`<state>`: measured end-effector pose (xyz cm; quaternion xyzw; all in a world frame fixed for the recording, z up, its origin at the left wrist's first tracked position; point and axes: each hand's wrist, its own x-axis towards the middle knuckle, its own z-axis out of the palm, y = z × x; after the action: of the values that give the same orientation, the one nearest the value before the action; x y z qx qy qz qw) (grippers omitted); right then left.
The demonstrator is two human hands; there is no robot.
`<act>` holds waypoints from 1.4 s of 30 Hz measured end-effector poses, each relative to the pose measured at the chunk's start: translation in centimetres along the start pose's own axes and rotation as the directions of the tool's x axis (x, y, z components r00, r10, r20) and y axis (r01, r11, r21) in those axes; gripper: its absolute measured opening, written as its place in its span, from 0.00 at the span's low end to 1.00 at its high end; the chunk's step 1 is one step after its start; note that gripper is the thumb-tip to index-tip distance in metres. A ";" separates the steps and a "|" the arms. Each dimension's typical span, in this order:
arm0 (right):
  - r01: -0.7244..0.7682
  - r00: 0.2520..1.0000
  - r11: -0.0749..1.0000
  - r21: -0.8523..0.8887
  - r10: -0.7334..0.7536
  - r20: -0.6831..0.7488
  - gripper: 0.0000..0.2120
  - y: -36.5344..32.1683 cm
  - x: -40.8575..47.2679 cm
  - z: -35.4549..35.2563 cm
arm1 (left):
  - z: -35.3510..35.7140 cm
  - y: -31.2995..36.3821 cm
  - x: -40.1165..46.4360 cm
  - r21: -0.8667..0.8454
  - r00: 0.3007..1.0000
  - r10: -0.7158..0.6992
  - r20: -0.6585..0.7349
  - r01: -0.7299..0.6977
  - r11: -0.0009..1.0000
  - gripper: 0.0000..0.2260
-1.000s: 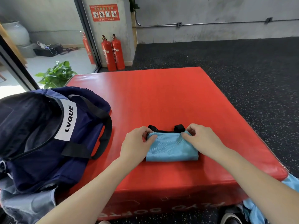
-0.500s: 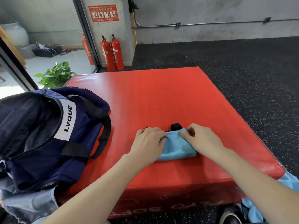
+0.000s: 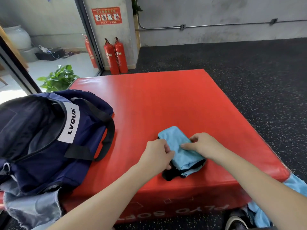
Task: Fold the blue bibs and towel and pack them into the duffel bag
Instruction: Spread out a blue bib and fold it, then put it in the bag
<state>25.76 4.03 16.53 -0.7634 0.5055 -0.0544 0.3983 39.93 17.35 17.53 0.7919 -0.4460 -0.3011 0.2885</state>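
Since a moment ago the folded blue bib (image 3: 178, 146) has swung round from lying crosswise to lying on a slant, its rounded end pointing away from the person and its black straps (image 3: 171, 174) now spilling out at the near end. Both hands have come in over its middle. The left hand (image 3: 157, 155) grips the bib's left edge, fingers curled onto the cloth. The right hand (image 3: 201, 146) pinches the fabric from the right, fingertips pressed on top of the fold. The bib lies on the red plyo box (image 3: 166, 103), near its front edge. On the left part of the box sits the navy duffel bag (image 3: 49, 138), unzipped and gaping, with a white LVQUE label (image 3: 70, 124) and black carry handles; it is well apart from the bib. More light-blue cloth (image 3: 295, 186) hangs beside the box's near right corner. Two red fire extinguishers (image 3: 115, 56) stand against the far wall, a potted plant (image 3: 58, 78) to their left.
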 end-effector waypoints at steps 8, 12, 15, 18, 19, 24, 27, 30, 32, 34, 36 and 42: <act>0.029 0.966 0.925 0.379 -0.123 0.226 0.10 -1.4 -1.1 -0.3 | -1.9 -0.4 0.7 0.119 0.905 0.363 -0.224 -0.344 0.931 0.10; 0.112 0.920 0.908 0.404 -0.248 0.302 0.10 -2.7 -2.1 -0.9 | -5.2 0.2 0.4 -0.147 0.949 0.312 -0.039 -0.314 0.938 0.13; 0.141 0.901 0.904 0.405 -0.287 0.326 0.11 -3.2 -2.9 -1.1 | -6.8 0.3 -0.2 -0.288 0.956 0.273 0.106 -0.233 0.929 0.08; 0.161 0.891 0.901 0.402 -0.308 0.334 0.10 -3.5 -3.7 -1.4 | -7.1 0.0 -1.2 -0.226 0.959 0.262 0.110 -0.233 0.946 0.07; 0.165 0.886 0.901 0.401 -0.314 0.340 0.11 -3.5 -3.9 -1.5 | -7.2 -0.1 -1.6 -0.219 0.959 0.259 0.114 -0.230 0.948 0.07; 0.182 0.901 0.896 0.406 -0.317 0.296 0.15 -4.3 -4.9 -1.6 | -7.3 -1.3 -3.8 -0.202 0.970 0.234 -0.068 -0.243 0.949 0.08; 0.191 0.920 0.858 0.476 -0.325 0.217 0.18 -5.0 -5.4 -0.9 | -8.7 -2.4 -5.1 -0.195 0.946 0.204 -0.253 -0.256 0.947 0.08; 0.231 0.939 0.785 0.576 -0.334 0.079 0.27 -6.2 -6.2 0.4 | -10.4 -3.4 -6.4 -0.231 0.930 0.172 -0.325 -0.254 0.939 0.11; 0.282 0.933 0.733 0.620 -0.361 0.003 0.29 -7.2 -6.9 1.5 | -11.3 -3.9 -7.6 -0.223 0.924 0.172 -0.340 -0.257 0.940 0.17; 0.341 0.917 0.690 0.639 -0.394 -0.064 0.26 -8.3 -7.6 2.7 | -12.0 -4.4 -8.9 -0.222 0.921 0.173 -0.350 -0.261 0.940 0.22; 0.382 0.906 0.649 0.658 -0.402 -0.129 0.22 -9.6 -8.1 3.9 | -12.8 -5.2 -10.0 -0.216 0.914 0.173 -0.366 -0.264 0.940 0.25; 0.485 0.869 0.615 0.622 -0.418 -0.265 0.16 -14.2 -9.3 7.5 | -16.0 -8.1 -12.1 -0.198 0.865 0.172 -0.472 -0.294 0.935 0.26</act>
<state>35.21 18.17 23.84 -0.6664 0.2608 -0.3664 0.5946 50.92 34.52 24.79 0.7339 -0.4166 -0.1301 0.5205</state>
